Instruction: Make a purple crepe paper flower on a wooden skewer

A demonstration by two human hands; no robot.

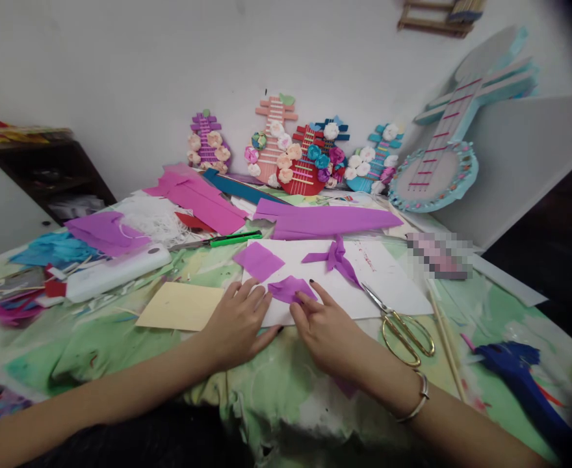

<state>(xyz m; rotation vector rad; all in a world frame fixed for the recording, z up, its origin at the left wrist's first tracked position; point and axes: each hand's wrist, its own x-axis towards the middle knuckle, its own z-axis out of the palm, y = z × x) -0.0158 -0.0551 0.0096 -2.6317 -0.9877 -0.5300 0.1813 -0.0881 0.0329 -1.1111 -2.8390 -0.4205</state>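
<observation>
A small purple crepe paper piece [288, 288] lies on a white sheet [388, 289] between my hands. My left hand [242, 318] rests palm down with its fingers stretched out, fingertips at the piece's left edge. With thumb and fingers together, my right hand [327, 331] grips the lower right edge of the same piece. A flat purple square [261, 261] lies just beyond my left fingers. A twisted purple strip [337, 257] sits farther back on the sheet. Gold-handled scissors [405, 335] lie to the right of my right hand, blades pointing away.
Left are a pale yellow card [183, 305], a white glue-gun-like block [117, 273] and a green cutter [234, 239]. Purple crepe sheets [325, 220] lie behind. Decorated paper instruments [305, 159] line the wall. A blue glue gun [515, 374] and thin sticks [446, 341] lie right.
</observation>
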